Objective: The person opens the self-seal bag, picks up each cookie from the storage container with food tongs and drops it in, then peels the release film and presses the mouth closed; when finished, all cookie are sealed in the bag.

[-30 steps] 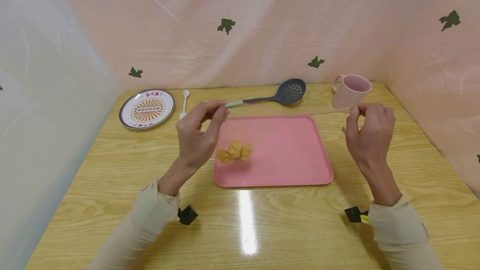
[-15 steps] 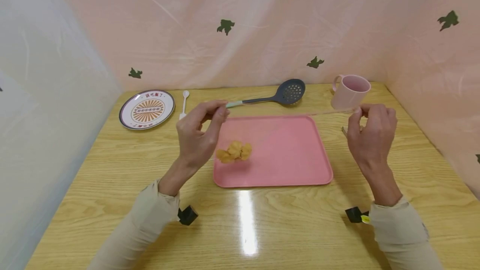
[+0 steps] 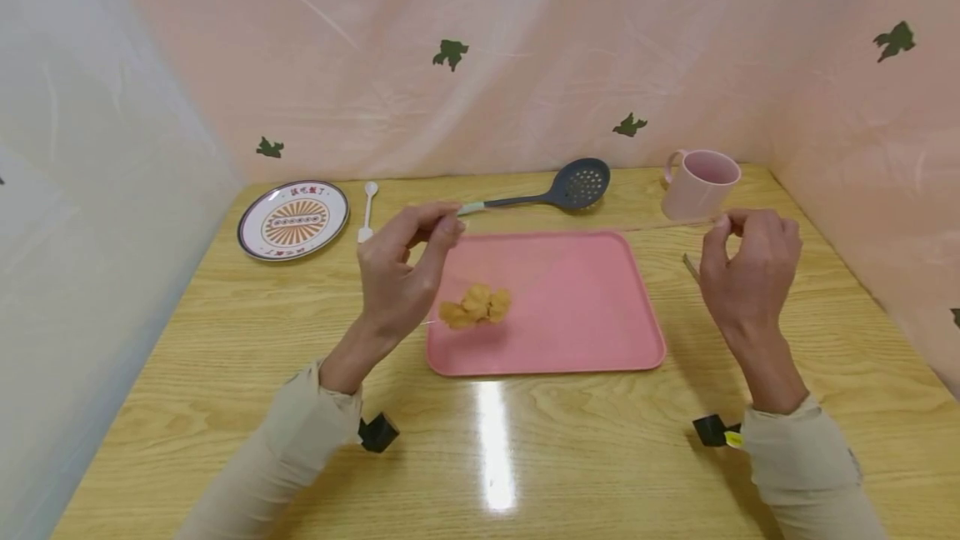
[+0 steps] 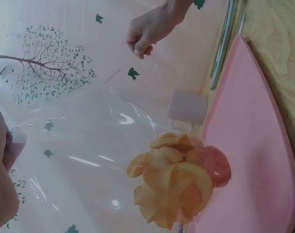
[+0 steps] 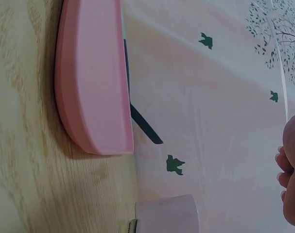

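Note:
My left hand (image 3: 401, 265) pinches the top of a clear plastic bag (image 4: 89, 141) between thumb and fingertips. Low in the bag, above the tray, hang several orange-yellow petal-shaped pieces (image 3: 476, 307); a reddish piece (image 4: 215, 166) shows beside them in the left wrist view. Right of the tray, my right hand (image 3: 752, 273) is raised, thumb and forefinger pinching a thin strand (image 5: 284, 80) that runs leftward toward the bag. Its far end is too faint to follow. Under the bag lies the pink tray (image 3: 570, 307).
A slotted skimmer (image 3: 581, 184) lies behind the tray, with a pink mug (image 3: 699, 186) at back right. A patterned plate (image 3: 294, 221) and a small white spoon (image 3: 368, 211) lie at left. A thin metal utensil (image 3: 691, 267) is partly hidden behind the right hand.
The right hand has drifted slightly right with the strand. The left hand and the hanging bag with its pieces have shifted slightly right. Objects on the table keep their places.

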### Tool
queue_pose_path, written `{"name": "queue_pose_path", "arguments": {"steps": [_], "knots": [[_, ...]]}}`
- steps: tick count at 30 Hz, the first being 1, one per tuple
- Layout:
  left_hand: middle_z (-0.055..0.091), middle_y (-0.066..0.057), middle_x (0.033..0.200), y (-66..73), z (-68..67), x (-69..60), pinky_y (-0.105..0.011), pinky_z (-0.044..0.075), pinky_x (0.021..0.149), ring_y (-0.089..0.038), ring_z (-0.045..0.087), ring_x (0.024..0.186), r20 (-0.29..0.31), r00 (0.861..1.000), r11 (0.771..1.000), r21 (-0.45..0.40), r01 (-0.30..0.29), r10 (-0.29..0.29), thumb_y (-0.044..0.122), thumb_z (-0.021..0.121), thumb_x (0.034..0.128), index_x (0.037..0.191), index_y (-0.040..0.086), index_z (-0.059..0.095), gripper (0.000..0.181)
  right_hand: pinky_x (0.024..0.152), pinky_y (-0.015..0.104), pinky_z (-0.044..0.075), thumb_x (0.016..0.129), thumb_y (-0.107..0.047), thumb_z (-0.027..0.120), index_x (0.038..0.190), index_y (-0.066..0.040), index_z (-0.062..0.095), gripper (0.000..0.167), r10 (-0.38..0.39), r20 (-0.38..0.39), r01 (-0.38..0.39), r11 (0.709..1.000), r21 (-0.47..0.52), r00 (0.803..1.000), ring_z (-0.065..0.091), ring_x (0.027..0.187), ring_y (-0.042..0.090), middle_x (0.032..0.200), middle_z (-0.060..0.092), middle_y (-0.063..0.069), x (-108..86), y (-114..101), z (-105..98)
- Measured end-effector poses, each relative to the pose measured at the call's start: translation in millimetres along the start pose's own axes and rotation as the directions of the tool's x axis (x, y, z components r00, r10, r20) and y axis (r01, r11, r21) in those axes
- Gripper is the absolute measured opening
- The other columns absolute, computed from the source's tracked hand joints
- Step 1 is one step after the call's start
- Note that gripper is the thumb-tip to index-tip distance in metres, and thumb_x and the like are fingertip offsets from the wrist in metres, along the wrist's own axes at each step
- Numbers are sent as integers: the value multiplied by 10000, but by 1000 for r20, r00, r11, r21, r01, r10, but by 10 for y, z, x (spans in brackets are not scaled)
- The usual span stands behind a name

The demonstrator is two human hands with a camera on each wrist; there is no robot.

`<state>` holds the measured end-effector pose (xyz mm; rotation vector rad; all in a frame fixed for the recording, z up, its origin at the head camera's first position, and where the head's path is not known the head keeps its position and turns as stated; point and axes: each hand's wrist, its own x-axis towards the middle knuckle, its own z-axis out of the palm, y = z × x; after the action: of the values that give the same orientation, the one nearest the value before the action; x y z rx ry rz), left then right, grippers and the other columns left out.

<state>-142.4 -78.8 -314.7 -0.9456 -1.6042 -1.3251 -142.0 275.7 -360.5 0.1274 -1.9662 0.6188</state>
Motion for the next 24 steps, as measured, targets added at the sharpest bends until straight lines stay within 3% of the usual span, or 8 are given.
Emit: {"name": "queue_pose_path", "arguments": {"steps": [13,20,24], "knots": [[733,-198,841,30,2,21,-212,572,698,-281,699,678,-8,1000,1000,15,-5,5,-177,651,894,1001,-129,713,132,803,595,341,988,-57,551,941,188,615,258,32,12,-33,999,13,999,476,864,545,877,573,358,-17,61,-52],[735,-198,843,18,-19,15,-215,576,702,-283,705,679,-5,1000,1000,21,-9,9,-162,654,903,1006,-124,715,126,783,649,344,959,6,563,940,175,624,181,3,107,-4,1000,7,994,484,863,552,882,594,355,-36,147,-115],[734,-198,843,21,-24,19,-212,577,702,-290,707,677,-2,1000,1000,19,-11,11,-169,652,900,1003,-125,711,126,765,655,373,962,-2,575,923,152,627,167,-48,211,50,999,-5,976,499,829,534,863,608,332,-48,229,-178]]}}
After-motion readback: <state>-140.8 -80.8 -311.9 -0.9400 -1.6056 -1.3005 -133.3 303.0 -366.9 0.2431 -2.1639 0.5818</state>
